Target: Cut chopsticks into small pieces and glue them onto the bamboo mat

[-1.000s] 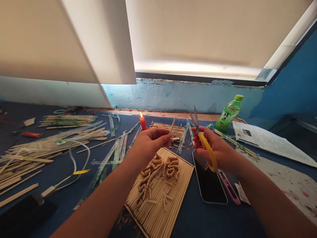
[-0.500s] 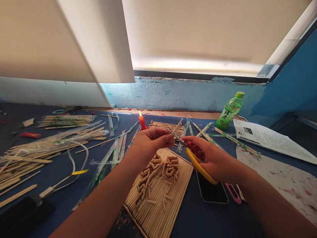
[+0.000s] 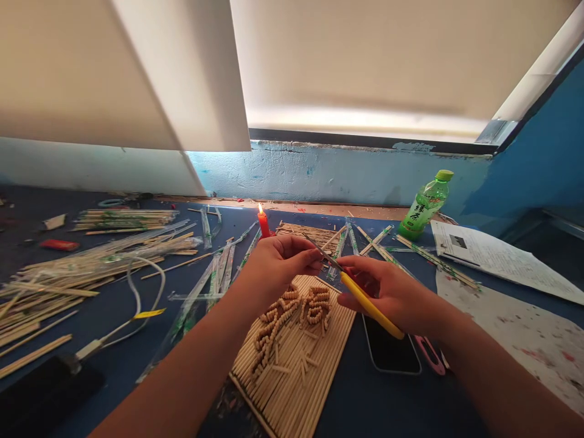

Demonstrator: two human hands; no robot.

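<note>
My right hand (image 3: 381, 283) grips yellow-handled scissors (image 3: 369, 307), their metal blades pointing up and left past my left fingertips. My left hand (image 3: 285, 261) is closed in a pinch on a thin wooden stick (image 3: 336, 236), which slants up to the right behind the blades. The pinched end is hidden by the fingers. Below both hands lies a panel of wooden sticks set side by side (image 3: 314, 377). Raised shapes of small wooden pieces (image 3: 317, 307) stand on it, with several loose short stick pieces (image 3: 303, 368) near them.
A lit red candle (image 3: 263, 222) stands just beyond my left hand. Chopsticks and plastic wrappers (image 3: 109, 261) spread over the left side, near a white cable (image 3: 132, 286). A phone (image 3: 390, 350), pink-handled scissors (image 3: 431, 356), a green bottle (image 3: 422, 207) and papers (image 3: 502, 255) are at the right.
The wooden stick has tilted lower toward the right. The scissors have shifted slightly against it, and both hands stay in nearly the same place.
</note>
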